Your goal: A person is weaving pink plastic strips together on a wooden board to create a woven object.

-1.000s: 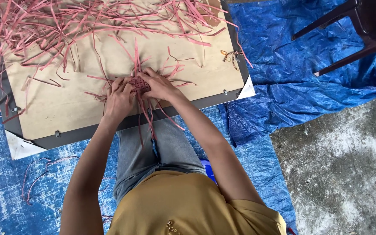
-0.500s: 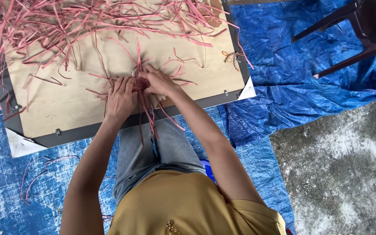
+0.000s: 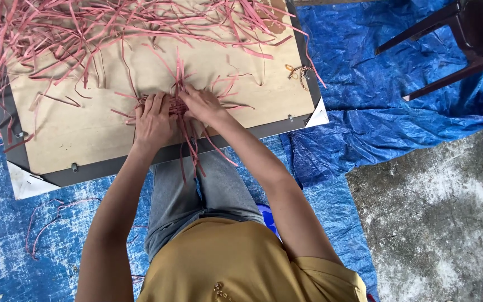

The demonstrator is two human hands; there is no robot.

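Left hand (image 3: 153, 120): flat, fingers spread, pressing on woven pink strips (image 3: 178, 106). Right hand (image 3: 202, 104): at 3 o'clock of it, fingers curled into the same strips; grasp unclear. Wooden board (image 3: 85, 134): carries both, strips near its 6 o'clock edge. Loose pink strips (image 3: 85, 33): 12 o'clock. Blue tarp (image 3: 375, 123), dark chair (image 3: 465, 33): 2 o'clock.

The left hand (image 3: 153, 122) and right hand (image 3: 202, 106) are covering most of the small woven piece (image 3: 175, 104), hiding its weave. The pile of pink strips (image 3: 85, 33) is running off the top and left edges. The dark chair (image 3: 465, 39) is showing only its legs.
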